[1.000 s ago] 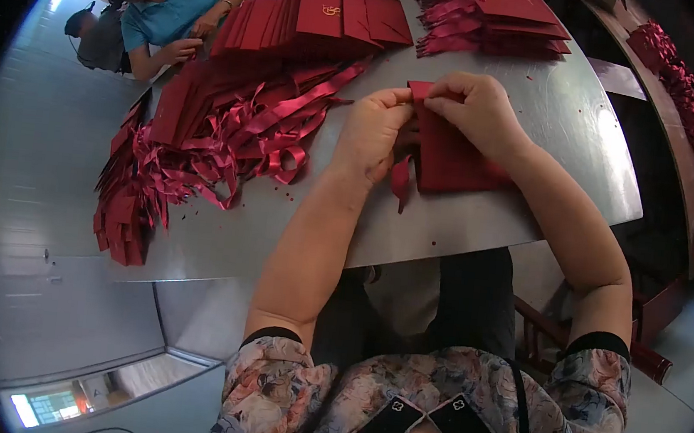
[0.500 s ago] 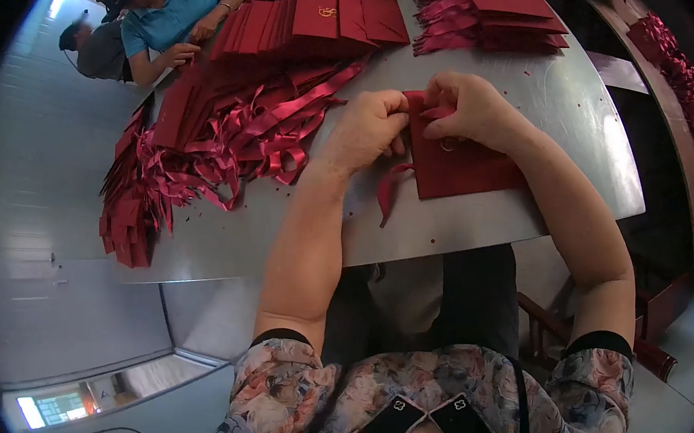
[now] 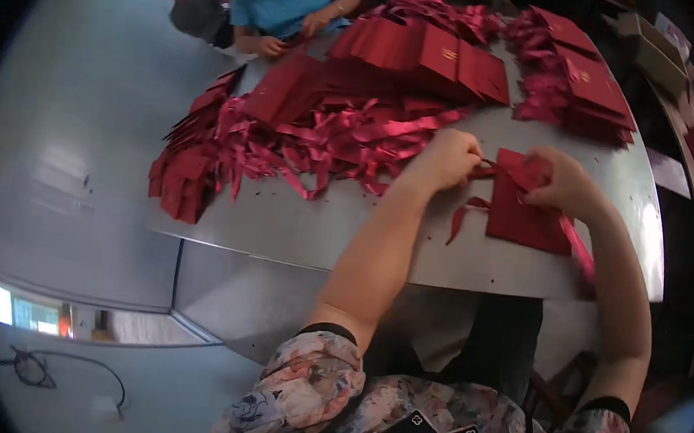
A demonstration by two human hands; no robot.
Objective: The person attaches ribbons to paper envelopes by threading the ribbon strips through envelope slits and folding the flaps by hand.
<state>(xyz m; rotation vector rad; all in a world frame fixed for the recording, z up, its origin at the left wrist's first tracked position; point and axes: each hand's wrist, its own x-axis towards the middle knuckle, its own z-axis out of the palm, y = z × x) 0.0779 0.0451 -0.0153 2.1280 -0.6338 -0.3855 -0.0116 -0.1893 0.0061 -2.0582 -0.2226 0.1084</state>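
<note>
- The work on the bag (image 3: pixel 522 221) seemed to be in the middle: a ribbon (image 3: pixel 576 243) hung loose past its right side, and one ribbon end (image 3: pixel 457 223) lay at its left.
- What was left, in my judgement, was the fixing of this ribbon near the top edge; I could not see if any knot was made.
- Many other bags stood in a row (image 3: pixel 454 60) or lay in a stack (image 3: pixel 593 90) on the tabletop (image 3: pixel 329 231), with ribbons beside them; I could not tell how many were finished.
- The bag lay flat on the tabletop, between the two hands and near the front edge.
- The left hand (image 3: pixel 451 157) was just beyond its upper left corner, the grip closed on a thin part of ribbon.
- The right hand (image 3: pixel 566 181) was over its upper right part, the grip pinched on ribbon, somewhat blurred.
</note>
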